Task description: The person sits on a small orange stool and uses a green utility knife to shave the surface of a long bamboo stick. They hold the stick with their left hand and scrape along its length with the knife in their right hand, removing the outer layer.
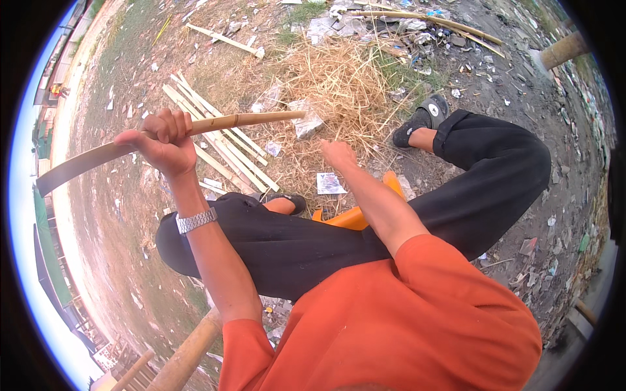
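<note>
Beyond the orange shirt [365,326] and black trousers [300,244], the left hand [168,140], a metal-banded watch [196,220] at its wrist, is clamped around a long bamboo strip [254,119] held crosswise above the ground [117,221]. The right hand [338,154] is curled near the strip's right end; whether it grips anything cannot be determined. Past the hands lie pale split strips [257,168] to the left, a heap of straw-like shavings [342,78] and, farther off, scattered litter [321,29].
</note>
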`<state>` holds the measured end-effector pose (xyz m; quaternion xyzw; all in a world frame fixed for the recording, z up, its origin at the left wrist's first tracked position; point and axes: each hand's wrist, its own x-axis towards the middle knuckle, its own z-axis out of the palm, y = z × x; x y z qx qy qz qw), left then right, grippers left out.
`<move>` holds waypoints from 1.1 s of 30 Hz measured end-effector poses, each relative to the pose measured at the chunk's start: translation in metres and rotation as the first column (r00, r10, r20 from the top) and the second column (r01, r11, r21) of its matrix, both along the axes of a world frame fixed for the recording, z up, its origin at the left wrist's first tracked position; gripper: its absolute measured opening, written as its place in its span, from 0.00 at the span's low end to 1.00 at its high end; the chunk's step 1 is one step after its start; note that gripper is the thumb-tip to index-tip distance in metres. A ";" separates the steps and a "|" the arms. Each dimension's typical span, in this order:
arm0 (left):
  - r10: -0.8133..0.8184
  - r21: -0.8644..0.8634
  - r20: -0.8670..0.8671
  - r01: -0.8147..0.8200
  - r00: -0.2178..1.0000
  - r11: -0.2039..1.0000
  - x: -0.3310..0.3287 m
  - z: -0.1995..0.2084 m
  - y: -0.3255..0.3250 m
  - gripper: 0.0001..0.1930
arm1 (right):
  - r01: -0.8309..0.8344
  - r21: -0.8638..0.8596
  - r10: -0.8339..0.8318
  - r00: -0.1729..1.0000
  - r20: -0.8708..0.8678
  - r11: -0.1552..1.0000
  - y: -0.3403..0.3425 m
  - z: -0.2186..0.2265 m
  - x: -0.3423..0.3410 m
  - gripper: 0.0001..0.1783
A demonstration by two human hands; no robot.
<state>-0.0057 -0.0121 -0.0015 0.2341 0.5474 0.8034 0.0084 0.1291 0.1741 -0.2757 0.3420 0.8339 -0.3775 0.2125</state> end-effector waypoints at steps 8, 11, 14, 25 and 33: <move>-0.036 -0.028 -0.014 0.036 0.999 0.999 -0.004 0.000 -0.001 0.36 | 0.053 -0.222 -0.096 0.977 -0.189 0.974 -0.002 0.068 -0.025 0.44; -0.085 -0.037 -0.038 0.083 0.996 0.996 -0.010 -0.001 -0.001 0.37 | 0.049 -0.171 -0.090 0.965 -0.245 0.984 -0.019 0.079 -0.034 0.44; -0.162 0.006 -0.031 0.162 0.986 0.987 -0.012 -0.002 -0.002 0.37 | 0.072 -0.165 -0.111 0.964 -0.241 0.984 -0.030 0.069 -0.033 0.43; -0.159 -0.006 -0.068 0.159 0.985 0.987 -0.012 0.002 0.004 0.37 | 0.080 -0.127 -0.100 0.982 -0.162 0.989 -0.012 0.039 -0.040 0.40; -0.203 0.010 -0.032 0.203 0.979 0.979 -0.018 0.001 -0.002 0.37 | 0.074 -0.131 -0.091 0.988 -0.126 0.989 -0.013 0.023 -0.050 0.39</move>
